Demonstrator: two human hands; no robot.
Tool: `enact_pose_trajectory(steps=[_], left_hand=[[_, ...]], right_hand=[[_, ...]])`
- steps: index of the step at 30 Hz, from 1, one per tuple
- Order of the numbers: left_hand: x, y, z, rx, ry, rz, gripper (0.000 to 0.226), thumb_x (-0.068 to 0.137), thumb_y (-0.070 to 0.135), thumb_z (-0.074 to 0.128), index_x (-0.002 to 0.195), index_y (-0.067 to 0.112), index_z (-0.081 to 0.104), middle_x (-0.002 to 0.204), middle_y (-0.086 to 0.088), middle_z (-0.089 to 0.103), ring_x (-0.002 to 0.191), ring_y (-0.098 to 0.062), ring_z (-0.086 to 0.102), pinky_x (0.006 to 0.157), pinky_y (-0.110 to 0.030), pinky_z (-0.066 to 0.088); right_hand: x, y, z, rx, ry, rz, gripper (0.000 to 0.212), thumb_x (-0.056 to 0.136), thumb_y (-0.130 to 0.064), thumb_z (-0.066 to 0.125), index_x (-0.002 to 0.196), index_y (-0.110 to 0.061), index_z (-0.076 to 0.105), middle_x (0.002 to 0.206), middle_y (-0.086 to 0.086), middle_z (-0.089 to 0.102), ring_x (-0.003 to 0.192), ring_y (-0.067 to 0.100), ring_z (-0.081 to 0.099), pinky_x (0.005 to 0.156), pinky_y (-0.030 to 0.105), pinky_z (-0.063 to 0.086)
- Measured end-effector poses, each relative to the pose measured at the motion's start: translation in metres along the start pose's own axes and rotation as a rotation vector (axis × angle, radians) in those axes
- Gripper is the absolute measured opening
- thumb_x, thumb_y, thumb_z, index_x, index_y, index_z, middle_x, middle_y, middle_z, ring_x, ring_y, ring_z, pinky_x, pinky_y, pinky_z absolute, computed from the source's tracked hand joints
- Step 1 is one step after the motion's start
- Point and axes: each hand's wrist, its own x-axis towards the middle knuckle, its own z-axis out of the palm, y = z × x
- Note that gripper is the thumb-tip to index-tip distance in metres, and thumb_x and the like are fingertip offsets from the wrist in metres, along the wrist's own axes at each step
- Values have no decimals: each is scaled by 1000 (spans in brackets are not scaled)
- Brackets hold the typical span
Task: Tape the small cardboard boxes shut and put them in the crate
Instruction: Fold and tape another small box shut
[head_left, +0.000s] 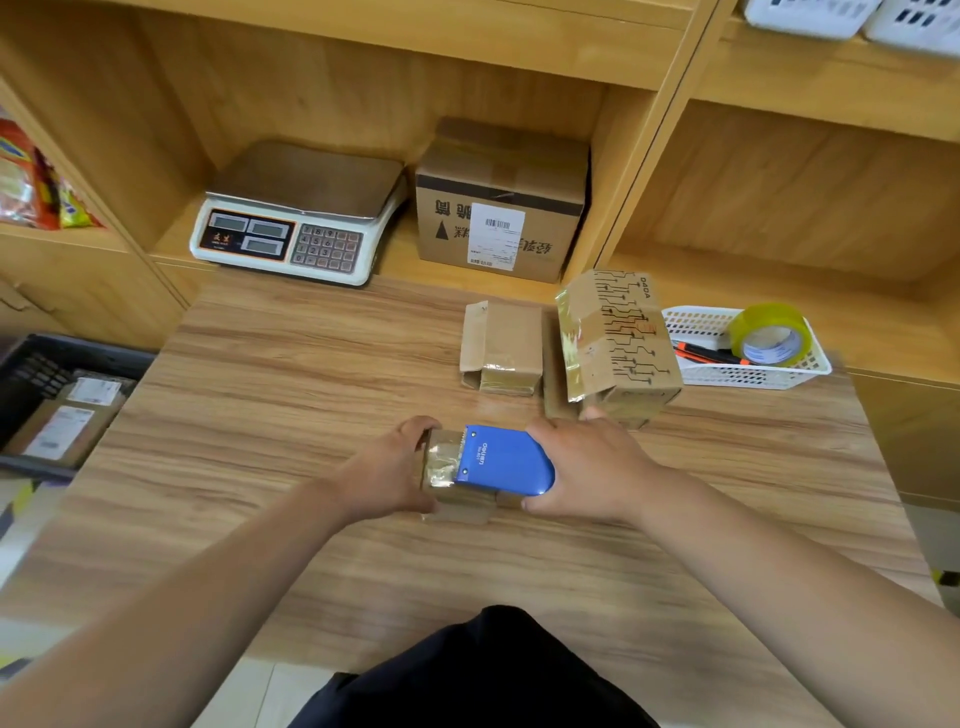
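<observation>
Right hand (587, 467) curled round a blue tape dispenser (506, 460), whose left end lies on top of a small cardboard box (457, 506) at the near middle of the wooden table (260, 415). Left hand (392, 470) clasps the box's left end, fingers curled over its far edge. Glossy clear tape shows on the box top between the hands. Beyond, to the right: a second small box (501, 345) just beside a printed box (621, 338). Far right: white basket (748, 376) holding a tape roll (769, 335). Left of the table: dark crate (31, 374) containing labelled parcels (62, 423). Far shelf: scale (301, 213), large carton (501, 202)
</observation>
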Motion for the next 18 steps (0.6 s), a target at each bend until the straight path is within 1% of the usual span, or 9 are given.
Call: enact_pose_trajectory(steps=[1, 3, 4, 6, 8, 10, 13, 16, 18], left_hand=[[-1, 0, -1, 37, -6, 13, 101, 61, 24, 87, 143, 16, 29, 139, -1, 42, 123, -15, 45, 97, -19, 36], [-1, 3, -2, 171, -10, 65, 108, 65, 31, 84, 149, 15, 19, 150, -2, 27, 137, -17, 28, 109, -22, 26], [0, 6, -2, 240, -1, 90, 111, 66, 36, 83, 150, 15, 14, 152, -1, 21, 141, -17, 20, 113, -25, 20], [4, 13, 2, 323, 19, 122, 112, 67, 44, 79, 151, 16, 10, 153, 0, 18, 143, -17, 13, 116, -29, 14], [10, 17, 10, 359, 30, 137, 111, 67, 47, 78, 151, 16, 13, 151, 1, 21, 142, -17, 13, 116, -29, 12], [14, 17, 16, 385, 51, 144, 105, 66, 50, 76, 147, 15, 20, 144, 1, 27, 137, -17, 18, 113, -27, 14], [15, 14, 17, 393, 89, 149, 98, 65, 51, 76, 143, 16, 27, 136, 2, 34, 129, -17, 28, 110, -25, 20], [15, 13, 17, 390, 101, 153, 98, 63, 52, 76, 142, 18, 28, 133, 3, 37, 127, -16, 32, 109, -24, 22], [15, 13, 17, 387, 106, 153, 97, 63, 53, 77, 141, 20, 30, 132, 3, 37, 126, -16, 33, 108, -24, 23]], right_hand=[[2, -3, -1, -3, -4, 3, 50, 71, -59, 62, 102, -24, 43, 96, -5, 59, 78, 20, 47, 79, 30, 26], [5, -5, -3, -11, -9, 14, 52, 71, -59, 62, 105, -24, 44, 95, -5, 59, 81, 21, 49, 76, 30, 25], [6, -6, -5, -17, -10, 16, 52, 71, -59, 62, 105, -24, 44, 95, -4, 59, 82, 21, 49, 76, 29, 23], [7, -7, -6, -30, -17, 14, 53, 71, -60, 62, 105, -24, 44, 95, -4, 59, 81, 21, 48, 76, 29, 23], [8, -7, -6, -33, -26, 10, 52, 70, -61, 61, 103, -25, 42, 95, -4, 60, 81, 22, 47, 76, 30, 26], [8, -6, -7, -21, -40, 4, 51, 71, -61, 61, 102, -26, 42, 95, -4, 60, 83, 23, 49, 76, 31, 27], [6, -2, -7, 23, -59, -3, 50, 73, -58, 63, 104, -26, 41, 94, -7, 56, 87, 22, 48, 74, 29, 22], [2, 4, -6, 54, -41, -17, 47, 73, -55, 65, 102, -26, 41, 92, -9, 54, 88, 21, 48, 68, 28, 15], [0, 7, -5, 77, -34, -21, 46, 73, -53, 65, 102, -26, 42, 92, -11, 54, 90, 19, 48, 65, 29, 13]])
